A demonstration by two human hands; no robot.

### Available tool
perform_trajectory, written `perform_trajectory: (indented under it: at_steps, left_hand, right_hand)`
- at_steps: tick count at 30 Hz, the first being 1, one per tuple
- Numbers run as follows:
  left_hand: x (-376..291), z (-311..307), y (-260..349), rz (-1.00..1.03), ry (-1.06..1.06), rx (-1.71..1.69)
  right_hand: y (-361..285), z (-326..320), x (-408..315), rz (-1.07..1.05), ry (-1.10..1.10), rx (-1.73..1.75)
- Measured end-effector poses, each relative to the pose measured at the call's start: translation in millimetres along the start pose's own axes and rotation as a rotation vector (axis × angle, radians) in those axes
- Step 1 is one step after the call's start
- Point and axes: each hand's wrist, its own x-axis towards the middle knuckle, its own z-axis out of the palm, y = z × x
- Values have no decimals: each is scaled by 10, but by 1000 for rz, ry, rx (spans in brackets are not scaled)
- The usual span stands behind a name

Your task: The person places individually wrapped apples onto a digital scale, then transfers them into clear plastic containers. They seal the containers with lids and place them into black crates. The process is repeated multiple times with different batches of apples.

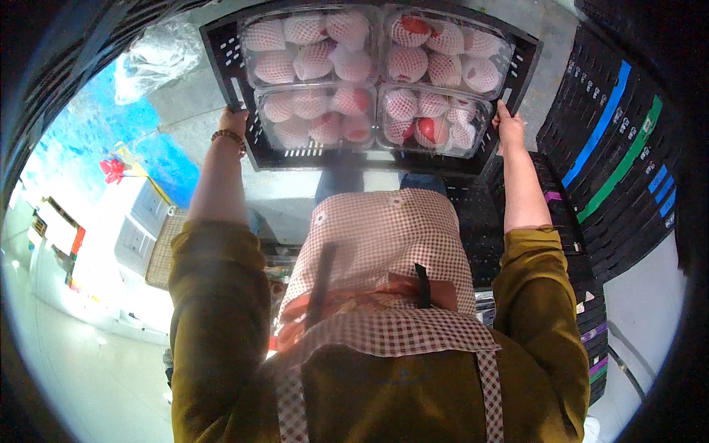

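Observation:
A black plastic crate (354,161) is held out in front of me by its two short ends. My left hand (235,119) grips the left end near its handle slot, and my right hand (508,125) grips the right end, thumb on the rim. Inside lie several clear plastic clamshell boxes: one at the far left (310,49), one at the far right (446,51), one at the near left (318,117) and one at the near right (430,122). Each is filled with round red fruit in white foam netting. Their lids look closed.
Stacked black crates (615,133) with blue and green stripes rise on my right. Crumpled clear plastic film (160,58) lies at the far left, near a blue floor patch (166,166). White boxes (133,221) stand at left. My checkered apron (382,232) hangs below the crate.

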Motion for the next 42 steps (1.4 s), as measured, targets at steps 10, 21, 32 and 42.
perform_trajectory:
  at_steps: [10,21,32,42]
  left_hand:
    - [-81,-17,-90,-9,75,16]
    - [-121,-37,-206,17,70,-13]
    - [-126,4,-298,40,58,26]
    - [-261,117,-206,-109,360,74]
  right_hand:
    - [241,29,-154,-9,-30,75]
    - [160,98,-217,18,1,104]
    - [243,35,-24,-64,-73,33]
    - [-303,407,-100,-136,-125,4]
